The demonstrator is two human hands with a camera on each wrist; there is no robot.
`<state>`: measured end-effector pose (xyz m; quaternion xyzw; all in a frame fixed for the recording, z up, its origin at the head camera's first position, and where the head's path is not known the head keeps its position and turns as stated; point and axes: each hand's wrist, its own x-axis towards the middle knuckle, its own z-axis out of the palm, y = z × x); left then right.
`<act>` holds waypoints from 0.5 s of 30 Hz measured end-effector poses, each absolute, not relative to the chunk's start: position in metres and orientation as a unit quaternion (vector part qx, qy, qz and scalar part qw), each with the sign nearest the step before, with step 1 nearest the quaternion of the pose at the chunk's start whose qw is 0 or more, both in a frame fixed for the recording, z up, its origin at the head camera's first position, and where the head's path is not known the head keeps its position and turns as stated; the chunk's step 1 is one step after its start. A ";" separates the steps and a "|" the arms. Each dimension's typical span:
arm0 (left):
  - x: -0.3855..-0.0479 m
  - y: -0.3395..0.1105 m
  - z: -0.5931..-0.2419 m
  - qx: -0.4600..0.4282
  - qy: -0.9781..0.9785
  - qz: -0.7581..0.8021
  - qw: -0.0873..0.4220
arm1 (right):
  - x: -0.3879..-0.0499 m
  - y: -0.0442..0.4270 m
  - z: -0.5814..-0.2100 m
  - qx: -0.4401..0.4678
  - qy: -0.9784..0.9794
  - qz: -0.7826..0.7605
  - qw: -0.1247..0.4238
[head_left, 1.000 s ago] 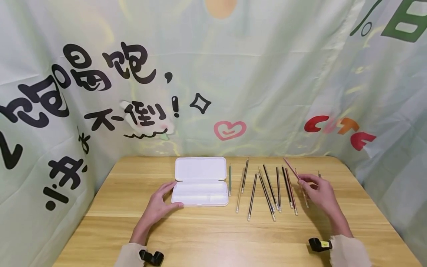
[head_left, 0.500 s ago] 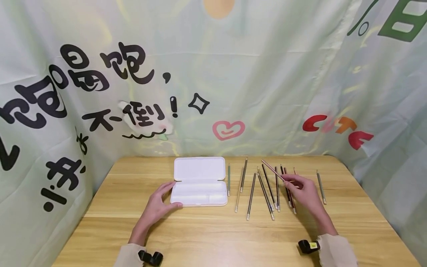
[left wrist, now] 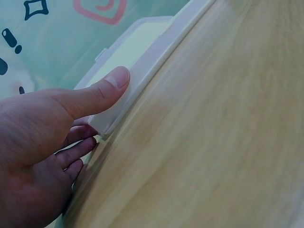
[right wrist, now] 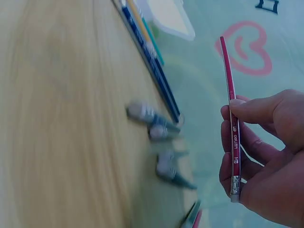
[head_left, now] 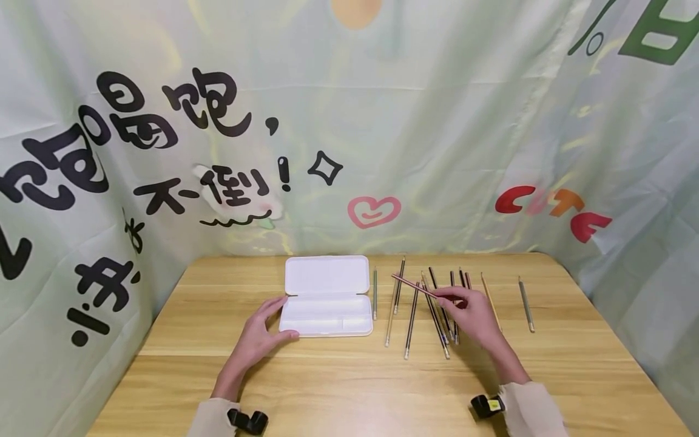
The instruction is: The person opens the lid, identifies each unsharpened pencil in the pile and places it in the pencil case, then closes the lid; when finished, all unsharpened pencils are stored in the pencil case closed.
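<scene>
A white pencil case (head_left: 326, 332) lies with its lid (head_left: 327, 275) folded back, and no pencil shows inside. My left hand (head_left: 261, 332) holds the case's left end, thumb (left wrist: 111, 85) on the front edge and fingers round the corner. My right hand (head_left: 468, 312) pinches a dark red pencil (head_left: 412, 285) above the table, its eraser end toward the palm in the right wrist view. Under and beside that hand lie several loose pencils, among them a black pencil (head_left: 412, 321) and a green pencil (head_left: 375, 294).
Farther right lie a yellowish pencil (head_left: 489, 297) and a grey pencil (head_left: 526, 305). The wooden table (head_left: 349, 388) ends at a printed curtain (head_left: 437, 152) behind and at both sides.
My right hand has carried the red pencil leftward over the row of loose pencils, toward the case. The pencil now points more to the left. My left hand stays at the case.
</scene>
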<state>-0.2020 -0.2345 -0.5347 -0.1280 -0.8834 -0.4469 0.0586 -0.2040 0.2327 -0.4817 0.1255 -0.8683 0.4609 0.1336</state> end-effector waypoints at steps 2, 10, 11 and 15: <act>-0.202 -0.234 -0.534 -0.128 -0.884 -0.447 0.056 | -0.204 0.225 -0.480 0.145 -0.863 0.465 0.133; -0.201 -0.235 -0.533 -0.126 -0.883 -0.451 0.040 | -0.210 0.194 -0.478 0.178 -0.850 0.486 0.097; -0.201 -0.235 -0.534 -0.127 -0.882 -0.452 0.039 | -0.212 0.190 -0.477 0.183 -0.849 0.486 0.097; -0.201 -0.235 -0.534 -0.129 -0.881 -0.452 0.042 | -0.219 0.174 -0.474 0.194 -0.847 0.483 0.103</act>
